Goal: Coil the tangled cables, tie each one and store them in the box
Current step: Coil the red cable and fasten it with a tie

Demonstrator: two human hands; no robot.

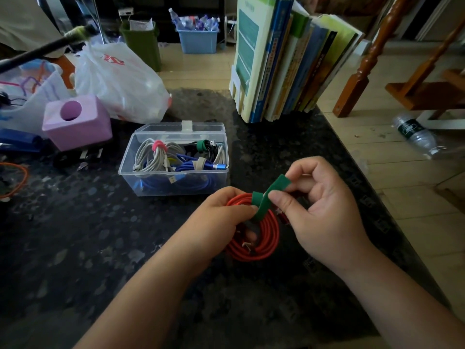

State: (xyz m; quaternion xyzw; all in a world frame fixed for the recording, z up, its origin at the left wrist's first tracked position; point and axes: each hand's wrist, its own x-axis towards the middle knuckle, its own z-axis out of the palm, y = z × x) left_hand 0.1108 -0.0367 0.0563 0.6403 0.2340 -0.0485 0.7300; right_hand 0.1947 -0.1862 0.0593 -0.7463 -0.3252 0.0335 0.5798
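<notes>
A coiled red cable (pixel 264 235) sits just above the dark countertop, gripped at its upper left by my left hand (pixel 221 217). A green strap (pixel 266 197) loops around the coil's top. My right hand (pixel 324 212) pinches the strap's free end between thumb and fingers. Behind them stands an open clear plastic box (pixel 130 170) holding a white coil with a pink tie (pixel 157 146), a black coil with a green tie (pixel 202 144) and a blue coil (pixel 191 170).
A purple block (pixel 75 122), white plastic bags (pixel 120 84) and an orange cable (pixel 17 180) lie at the left. A row of books (pixel 289 66) stands at the back right. The counter's right edge drops to a wooden floor with a bottle (pixel 415 134).
</notes>
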